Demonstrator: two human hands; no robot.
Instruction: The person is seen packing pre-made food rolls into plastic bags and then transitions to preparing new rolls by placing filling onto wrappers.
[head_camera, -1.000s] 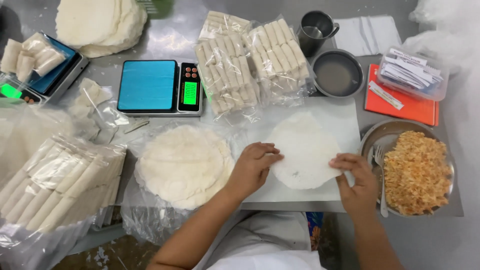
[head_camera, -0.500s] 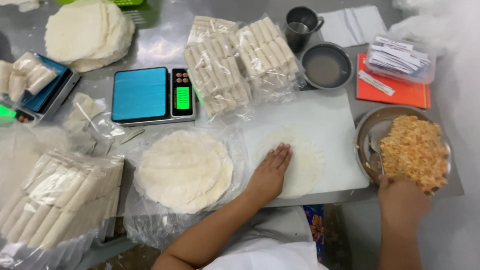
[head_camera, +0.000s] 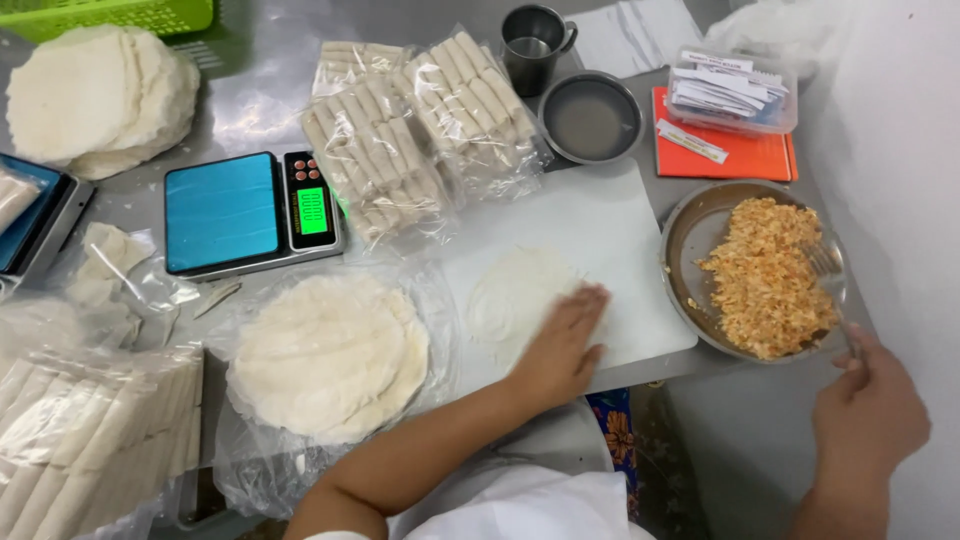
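My left hand (head_camera: 562, 342) lies flat, fingers apart, on a thin round white wrapper (head_camera: 520, 295) spread on a white cutting board (head_camera: 620, 230). My right hand (head_camera: 868, 415) is off the table's right front edge, closed on the handle of a fork (head_camera: 828, 268) whose tines rest in the orange shredded filling (head_camera: 768, 275) inside a round metal pan (head_camera: 690, 235). A stack of round wrappers (head_camera: 330, 352) on clear plastic sits left of the board.
Bagged rolls (head_camera: 420, 130) lie behind the board, a blue digital scale (head_camera: 248, 212) to their left. A metal cup (head_camera: 532, 45), a small metal bowl (head_camera: 590, 118), an orange notebook (head_camera: 740, 155), another wrapper pile (head_camera: 95, 95) and more bagged rolls (head_camera: 85, 440) surround them.
My right hand left the wrapper, swung right past the pan and now holds the fork in the filling. My left hand stayed pressed on the wrapper.
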